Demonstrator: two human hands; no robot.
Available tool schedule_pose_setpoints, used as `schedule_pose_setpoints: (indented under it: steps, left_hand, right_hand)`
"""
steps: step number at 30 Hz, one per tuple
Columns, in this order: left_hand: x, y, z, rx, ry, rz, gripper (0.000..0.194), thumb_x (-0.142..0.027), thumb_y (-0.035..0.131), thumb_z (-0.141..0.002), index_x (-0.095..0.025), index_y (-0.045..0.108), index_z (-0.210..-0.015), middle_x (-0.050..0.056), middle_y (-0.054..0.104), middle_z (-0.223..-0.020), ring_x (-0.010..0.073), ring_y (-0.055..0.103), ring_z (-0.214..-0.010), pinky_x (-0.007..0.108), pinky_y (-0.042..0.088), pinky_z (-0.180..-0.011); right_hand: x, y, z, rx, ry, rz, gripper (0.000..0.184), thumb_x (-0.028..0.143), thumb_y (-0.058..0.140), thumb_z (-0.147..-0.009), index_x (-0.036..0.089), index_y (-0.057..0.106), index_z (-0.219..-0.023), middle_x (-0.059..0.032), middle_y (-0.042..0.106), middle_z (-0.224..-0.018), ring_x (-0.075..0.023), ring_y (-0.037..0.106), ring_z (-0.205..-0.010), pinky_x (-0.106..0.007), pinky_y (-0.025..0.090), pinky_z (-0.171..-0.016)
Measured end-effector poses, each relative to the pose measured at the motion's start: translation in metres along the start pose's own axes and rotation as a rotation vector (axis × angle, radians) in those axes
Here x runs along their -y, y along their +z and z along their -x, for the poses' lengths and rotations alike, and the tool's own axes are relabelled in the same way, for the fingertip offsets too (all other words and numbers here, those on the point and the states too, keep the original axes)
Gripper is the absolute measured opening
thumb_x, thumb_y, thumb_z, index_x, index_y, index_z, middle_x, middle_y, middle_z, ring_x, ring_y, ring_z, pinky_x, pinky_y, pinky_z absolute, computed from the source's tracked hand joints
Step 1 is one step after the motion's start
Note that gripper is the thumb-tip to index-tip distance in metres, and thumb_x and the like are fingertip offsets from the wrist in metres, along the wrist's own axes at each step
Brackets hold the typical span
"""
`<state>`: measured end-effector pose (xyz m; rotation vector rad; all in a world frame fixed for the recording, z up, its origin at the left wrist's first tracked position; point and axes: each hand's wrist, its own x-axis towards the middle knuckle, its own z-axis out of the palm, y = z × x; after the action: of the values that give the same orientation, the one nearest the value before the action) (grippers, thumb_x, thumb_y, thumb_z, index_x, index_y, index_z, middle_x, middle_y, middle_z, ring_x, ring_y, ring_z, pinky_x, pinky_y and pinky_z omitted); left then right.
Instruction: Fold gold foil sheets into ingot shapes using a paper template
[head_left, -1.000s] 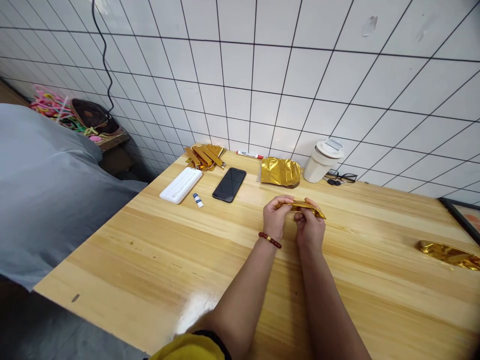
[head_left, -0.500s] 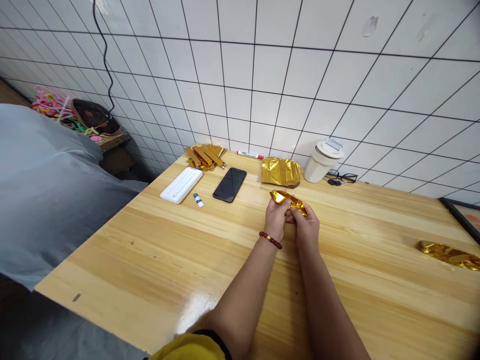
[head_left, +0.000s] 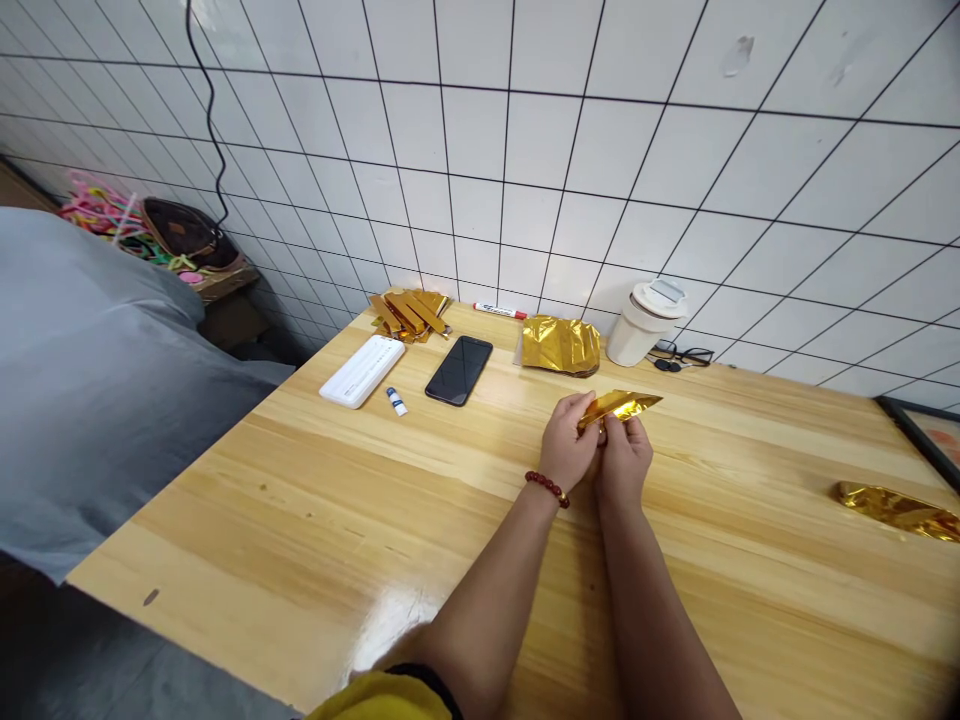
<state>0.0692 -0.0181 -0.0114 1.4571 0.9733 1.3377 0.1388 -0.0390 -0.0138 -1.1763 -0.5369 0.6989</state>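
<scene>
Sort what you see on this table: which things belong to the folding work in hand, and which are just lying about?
In use: gold foil piece, held by left hand and right hand; gold foil stack; folded gold strips; loose foil.

Lying about: phone, white case, marker, cup, glasses.

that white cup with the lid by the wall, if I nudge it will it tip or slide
The white lidded cup looks taller than wide and narrows toward its base, so a high nudge would probably tip it. The wooden table shines glossy, so a low push might slide it. Its fill, and so its weight, cannot be seen.

Head-worn view down over table [head_left: 315, 520]
</scene>
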Motion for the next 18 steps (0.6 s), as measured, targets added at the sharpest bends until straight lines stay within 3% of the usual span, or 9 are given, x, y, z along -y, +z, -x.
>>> schedule_pose_setpoints:
  steps: [3, 6, 9, 12, 15, 18]
  left_hand:
    - [0.001, 0.0, -0.002, -0.097, -0.093, 0.061, 0.021, -0.02, 0.067, -0.077, -0.017, 0.073, -0.097, 0.01, 0.068, -0.103, 0.0203, 0.064, -0.093, 0.036, 0.053, -0.088]
    - [0.002, -0.001, -0.006, -0.25, -0.209, 0.224, 0.01, -0.025, 0.072, -0.075, -0.016, 0.071, -0.078, 0.005, 0.067, -0.082, 0.014, 0.059, -0.071, 0.029, 0.05, -0.07]
    - [0.0, -0.004, -0.01, -0.38, -0.21, 0.369, 0.013, -0.026, 0.078, -0.068, -0.017, 0.07, -0.073, 0.003, 0.066, -0.076, 0.0126, 0.058, -0.071, 0.025, 0.047, -0.07]
    - [-0.004, -0.008, -0.012, -0.461, -0.208, 0.463, 0.019, -0.029, 0.081, -0.065, -0.017, 0.071, -0.074, 0.002, 0.067, -0.075, 0.0126, 0.058, -0.072, 0.025, 0.046, -0.071]
    - [-0.008, -0.008, -0.012, -0.462, -0.236, 0.525, 0.025, -0.033, 0.083, -0.064, -0.017, 0.071, -0.079, 0.0, 0.067, -0.074, 0.0116, 0.058, -0.069, 0.025, 0.045, -0.07]
    - [-0.013, -0.004, -0.009, -0.334, -0.268, 0.616, 0.033, -0.031, 0.085, -0.062, -0.017, 0.071, -0.089, 0.001, 0.068, -0.079, 0.0117, 0.059, -0.073, 0.025, 0.047, -0.073]
  right_hand:
    - [0.0, 0.001, -0.003, -0.084, 0.032, -0.097, 0.028, 0.034, 0.074, -0.064, 0.018, 0.059, -0.082, 0.0071, 0.057, -0.062, -0.0072, 0.047, -0.051, -0.022, 0.04, -0.052]
    - [0.003, 0.003, -0.003, -0.079, 0.017, -0.113, 0.039, 0.028, 0.077, -0.059, 0.02, 0.058, -0.092, 0.008, 0.059, -0.066, -0.0067, 0.047, -0.049, -0.022, 0.038, -0.049]
    - [0.006, 0.004, 0.0, -0.022, -0.003, -0.112, 0.049, 0.025, 0.077, -0.057, 0.02, 0.059, -0.103, 0.0081, 0.059, -0.068, -0.0066, 0.046, -0.049, -0.022, 0.036, -0.049]
    - [0.006, 0.003, 0.001, 0.005, 0.02, -0.1, 0.038, 0.028, 0.078, -0.058, 0.018, 0.063, -0.092, 0.007, 0.057, -0.063, -0.007, 0.044, -0.049, -0.022, 0.035, -0.048]
    - [0.004, 0.002, 0.0, -0.022, 0.037, -0.106, 0.03, 0.034, 0.079, -0.06, 0.017, 0.062, -0.079, 0.0065, 0.055, -0.058, -0.0068, 0.042, -0.049, -0.023, 0.033, -0.048]
    - [0.004, 0.003, 0.0, -0.024, 0.035, -0.137, 0.031, 0.037, 0.079, -0.062, 0.016, 0.062, -0.078, 0.0066, 0.054, -0.058, -0.0064, 0.041, -0.049, -0.022, 0.032, -0.048]
